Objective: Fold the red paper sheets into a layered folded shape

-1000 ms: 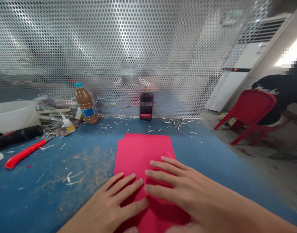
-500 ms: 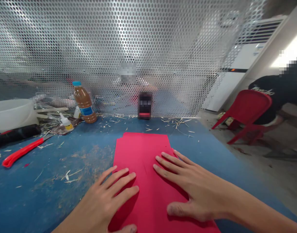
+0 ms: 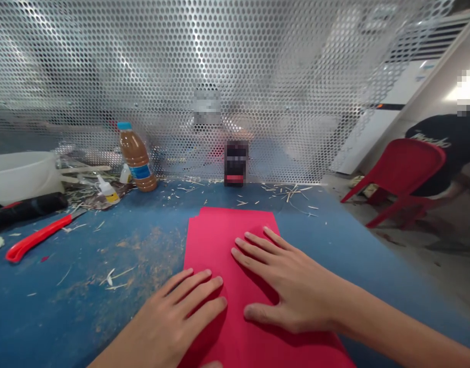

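A sheet of red paper [image 3: 219, 240] lies on the blue tabletop in front of me, its near end running out of the bottom of the view. At its upper left corner there is a small step in the edge. My left hand [image 3: 177, 312] rests on the left side of the paper, fingers stretched out and apart, its thumb mostly cut off by the frame. Flat on the right side lies my right hand [image 3: 284, 281], fingers spread and thumb pointing left. Neither hand grips anything.
At left on the blue table [image 3: 142, 245] lie a red-handled knife [image 3: 43, 236], a black cylindrical object [image 3: 31, 209], a white tub [image 3: 23, 174], a small glue bottle [image 3: 107, 190] and a brown-filled bottle [image 3: 137, 158]. A perforated metal panel [image 3: 288, 66] stands behind. A person sits on a red chair [image 3: 411, 174].
My right hand has slid left and slightly up across the paper. My left hand stays at the paper's left side. The whole view has shifted a little.
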Tool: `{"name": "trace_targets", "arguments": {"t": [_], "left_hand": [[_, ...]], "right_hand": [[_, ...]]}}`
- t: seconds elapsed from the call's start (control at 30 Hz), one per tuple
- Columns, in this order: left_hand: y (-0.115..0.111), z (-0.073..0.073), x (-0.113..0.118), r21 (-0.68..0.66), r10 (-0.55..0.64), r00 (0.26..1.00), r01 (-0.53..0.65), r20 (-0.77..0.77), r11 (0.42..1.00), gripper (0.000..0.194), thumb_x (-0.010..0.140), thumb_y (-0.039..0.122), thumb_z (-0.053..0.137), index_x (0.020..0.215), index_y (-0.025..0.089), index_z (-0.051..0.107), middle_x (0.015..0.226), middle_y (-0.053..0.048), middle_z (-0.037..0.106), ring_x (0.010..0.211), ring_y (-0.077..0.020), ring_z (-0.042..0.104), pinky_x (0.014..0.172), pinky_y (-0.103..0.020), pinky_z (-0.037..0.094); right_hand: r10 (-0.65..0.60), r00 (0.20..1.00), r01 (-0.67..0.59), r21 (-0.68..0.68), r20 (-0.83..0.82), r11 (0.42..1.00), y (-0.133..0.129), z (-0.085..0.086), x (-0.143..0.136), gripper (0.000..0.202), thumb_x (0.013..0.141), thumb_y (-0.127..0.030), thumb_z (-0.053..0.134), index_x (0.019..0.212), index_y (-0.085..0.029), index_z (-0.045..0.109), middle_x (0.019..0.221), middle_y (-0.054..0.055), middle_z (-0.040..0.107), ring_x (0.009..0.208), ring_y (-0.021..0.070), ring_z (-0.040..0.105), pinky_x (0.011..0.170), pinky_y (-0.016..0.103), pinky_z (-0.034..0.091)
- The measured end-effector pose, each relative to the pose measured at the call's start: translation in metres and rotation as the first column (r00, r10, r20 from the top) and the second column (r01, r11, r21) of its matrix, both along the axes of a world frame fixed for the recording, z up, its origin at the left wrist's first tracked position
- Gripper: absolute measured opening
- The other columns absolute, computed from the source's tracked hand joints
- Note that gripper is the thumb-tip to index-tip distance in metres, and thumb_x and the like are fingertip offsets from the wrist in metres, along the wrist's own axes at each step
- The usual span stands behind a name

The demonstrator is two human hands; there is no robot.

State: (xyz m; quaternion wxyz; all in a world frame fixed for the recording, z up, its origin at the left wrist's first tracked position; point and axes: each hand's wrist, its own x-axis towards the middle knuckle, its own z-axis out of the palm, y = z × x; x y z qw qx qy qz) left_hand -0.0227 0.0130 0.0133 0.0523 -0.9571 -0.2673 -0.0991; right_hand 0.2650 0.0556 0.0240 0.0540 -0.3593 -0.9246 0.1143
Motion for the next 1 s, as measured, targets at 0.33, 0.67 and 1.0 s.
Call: {"name": "trace_targets", "arguments": {"t": [0.33,0.67,1.0], "left_hand": [[-0.0051,0.0021,0.0027,-0.120,0.080,0.997,-0.082,-0.022,0.989,0.054,0.093,0.047,0.070,0.142,0.026,0.064,0.160,-0.010,0.052,0.138,-0.0377,0.059,0.108,-0.058,0.056],[-0.0047,0.0034,0.0022,-0.108,0.071,0.997,-0.071,-0.003,0.992,0.051,0.093,0.050,0.069,0.136,0.021,0.068,0.154,-0.010,0.059,0.133,-0.0366,0.063,0.110,-0.057,0.055],[-0.0055,0.0033,0.0011,-0.133,0.068,0.996,-0.074,-0.049,0.988,0.054,0.098,0.051,0.062,0.142,0.021,0.061,0.159,-0.009,0.052,0.140,-0.0349,0.059,0.109,-0.059,0.055]], "right_hand": [[0.034,0.999,-0.034,-0.005,0.017,0.999,0.0023,-0.0065,0.0003,0.094,0.093,-0.073,0.058,0.164,-0.018,0.033,0.168,0.012,0.033,0.157,0.0365,0.029,0.131,0.062,0.009],[0.030,0.999,-0.028,-0.033,0.041,0.999,0.0036,-0.0061,-0.0006,0.096,0.093,-0.077,0.054,0.166,-0.019,0.030,0.170,0.009,0.029,0.159,0.0346,0.025,0.131,0.060,0.007],[0.041,0.999,-0.040,-0.040,0.021,0.998,0.0033,-0.0066,0.0005,0.096,0.093,-0.078,0.053,0.165,-0.018,0.031,0.170,0.010,0.029,0.159,0.0346,0.025,0.131,0.059,0.005]]}}
